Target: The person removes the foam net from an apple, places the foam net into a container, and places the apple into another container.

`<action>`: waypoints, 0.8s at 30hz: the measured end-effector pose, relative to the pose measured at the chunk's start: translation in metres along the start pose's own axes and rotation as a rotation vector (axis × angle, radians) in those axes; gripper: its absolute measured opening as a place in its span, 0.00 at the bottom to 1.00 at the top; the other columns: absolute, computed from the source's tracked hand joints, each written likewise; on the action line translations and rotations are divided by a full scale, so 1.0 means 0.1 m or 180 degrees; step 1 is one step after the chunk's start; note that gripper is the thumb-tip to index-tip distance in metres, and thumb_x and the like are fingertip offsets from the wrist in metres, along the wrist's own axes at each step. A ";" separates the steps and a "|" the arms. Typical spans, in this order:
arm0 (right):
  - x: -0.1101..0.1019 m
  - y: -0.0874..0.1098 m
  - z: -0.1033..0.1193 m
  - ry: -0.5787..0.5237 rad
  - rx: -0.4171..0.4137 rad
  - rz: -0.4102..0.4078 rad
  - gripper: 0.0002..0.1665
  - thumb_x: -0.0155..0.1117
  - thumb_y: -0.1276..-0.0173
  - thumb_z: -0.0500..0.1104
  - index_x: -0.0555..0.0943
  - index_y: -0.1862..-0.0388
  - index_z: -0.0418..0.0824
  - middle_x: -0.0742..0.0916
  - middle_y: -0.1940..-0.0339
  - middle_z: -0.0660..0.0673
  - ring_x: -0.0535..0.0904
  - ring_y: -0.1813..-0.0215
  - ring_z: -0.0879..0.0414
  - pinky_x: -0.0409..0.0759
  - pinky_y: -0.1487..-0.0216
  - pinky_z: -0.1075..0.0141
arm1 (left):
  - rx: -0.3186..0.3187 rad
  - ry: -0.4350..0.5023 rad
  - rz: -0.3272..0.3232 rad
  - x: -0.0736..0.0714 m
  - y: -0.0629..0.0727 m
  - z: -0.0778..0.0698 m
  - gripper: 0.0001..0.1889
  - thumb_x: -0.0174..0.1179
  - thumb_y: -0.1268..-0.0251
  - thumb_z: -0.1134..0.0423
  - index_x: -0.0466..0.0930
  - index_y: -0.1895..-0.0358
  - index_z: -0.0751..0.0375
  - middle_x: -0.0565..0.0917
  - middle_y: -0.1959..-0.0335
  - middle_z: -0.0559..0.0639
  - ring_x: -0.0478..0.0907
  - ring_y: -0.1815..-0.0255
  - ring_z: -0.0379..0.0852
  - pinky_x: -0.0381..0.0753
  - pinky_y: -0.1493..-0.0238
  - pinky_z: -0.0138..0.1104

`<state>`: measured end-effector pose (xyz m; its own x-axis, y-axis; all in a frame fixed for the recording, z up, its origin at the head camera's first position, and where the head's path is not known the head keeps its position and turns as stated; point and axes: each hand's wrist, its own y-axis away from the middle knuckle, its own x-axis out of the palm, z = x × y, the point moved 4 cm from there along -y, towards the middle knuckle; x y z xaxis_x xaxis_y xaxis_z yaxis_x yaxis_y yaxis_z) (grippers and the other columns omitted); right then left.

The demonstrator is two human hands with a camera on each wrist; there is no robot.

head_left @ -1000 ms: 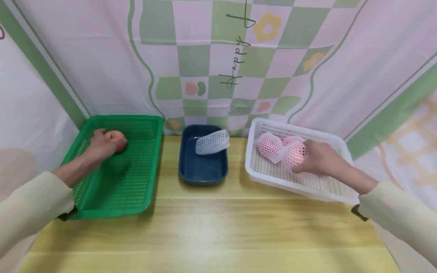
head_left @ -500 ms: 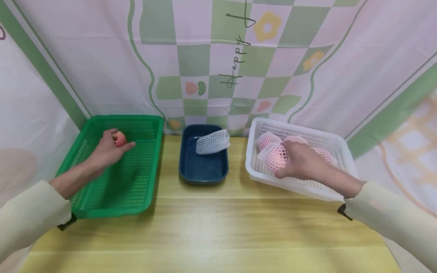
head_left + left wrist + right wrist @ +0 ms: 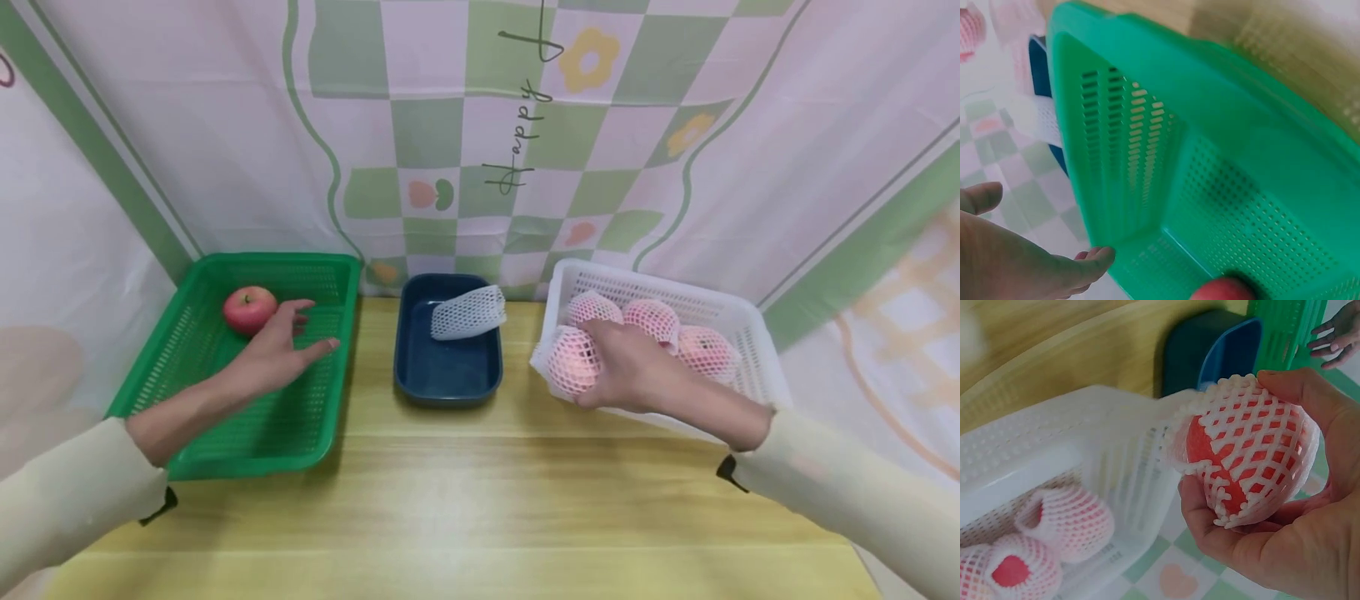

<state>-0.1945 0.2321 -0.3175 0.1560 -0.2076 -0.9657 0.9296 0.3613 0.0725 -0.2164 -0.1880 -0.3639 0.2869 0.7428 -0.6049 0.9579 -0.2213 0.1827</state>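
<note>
My right hand [image 3: 630, 364] grips an apple in a white foam net [image 3: 574, 360] above the near left corner of the white basket [image 3: 759, 333]. In the right wrist view, thumb and fingers wrap round the netted apple [image 3: 1250, 450], whose red skin shows through the mesh. Over the right part of the green basket [image 3: 300, 450] is my left hand [image 3: 273, 350], fingers spread, holding nothing. A bare red apple [image 3: 250, 310] lies behind it in that basket. Several netted apples, one of them at the right [image 3: 707, 352], lie in the white basket.
Between the two baskets stands a dark blue tray [image 3: 447, 375] with a loose white foam net [image 3: 468, 313] leaning on its right rim. All three stand on a wooden table [image 3: 465, 500], against a checkered cloth [image 3: 495, 133].
My left hand has let go of the bare apple and moved right, leaving it in the green basket. My right hand has lifted the netted apple and carried it left.
</note>
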 end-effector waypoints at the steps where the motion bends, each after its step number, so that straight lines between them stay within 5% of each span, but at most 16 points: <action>1: 0.01 0.00 0.02 -0.0011 -0.0014 -0.0004 0.59 0.88 0.59 0.47 0.72 0.29 0.25 0.87 0.45 0.31 0.86 0.47 0.36 0.86 0.44 0.42 | 0.0022 -0.0006 0.0014 0.02 0.01 -0.02 0.44 0.59 0.18 0.54 0.41 0.16 0.71 0.55 0.20 0.79 0.54 0.20 0.76 0.64 0.26 0.68; 6: 0.06 0.01 0.14 -0.0103 -0.0118 0.0016 0.55 0.88 0.60 0.44 0.74 0.33 0.28 0.88 0.49 0.36 0.85 0.53 0.44 0.87 0.50 0.47 | 0.0151 0.0022 0.0077 0.14 0.07 -0.14 0.43 0.59 0.19 0.53 0.44 0.16 0.70 0.56 0.20 0.77 0.54 0.19 0.75 0.62 0.24 0.68; 16: 0.15 0.01 0.34 -0.0166 -0.0364 0.0041 0.52 0.89 0.64 0.40 0.77 0.36 0.29 0.87 0.49 0.39 0.84 0.50 0.47 0.86 0.45 0.49 | 0.0449 0.0089 0.0189 0.47 0.21 -0.36 0.36 0.60 0.19 0.55 0.56 0.20 0.70 0.64 0.22 0.73 0.60 0.20 0.72 0.60 0.22 0.64; 24: 0.24 0.04 0.43 -0.0107 -0.0525 0.0035 0.55 0.90 0.64 0.39 0.76 0.34 0.27 0.87 0.43 0.34 0.84 0.42 0.41 0.84 0.38 0.46 | 0.0561 0.0358 0.0273 0.67 0.28 -0.45 0.34 0.62 0.21 0.57 0.60 0.22 0.68 0.66 0.22 0.68 0.63 0.21 0.69 0.62 0.21 0.61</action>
<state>-0.1728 0.1893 -0.3294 0.1796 -0.2321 -0.9560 0.8608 0.5076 0.0385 -0.1703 -0.1161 -0.3638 0.3748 0.7801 -0.5009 0.9184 -0.3863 0.0856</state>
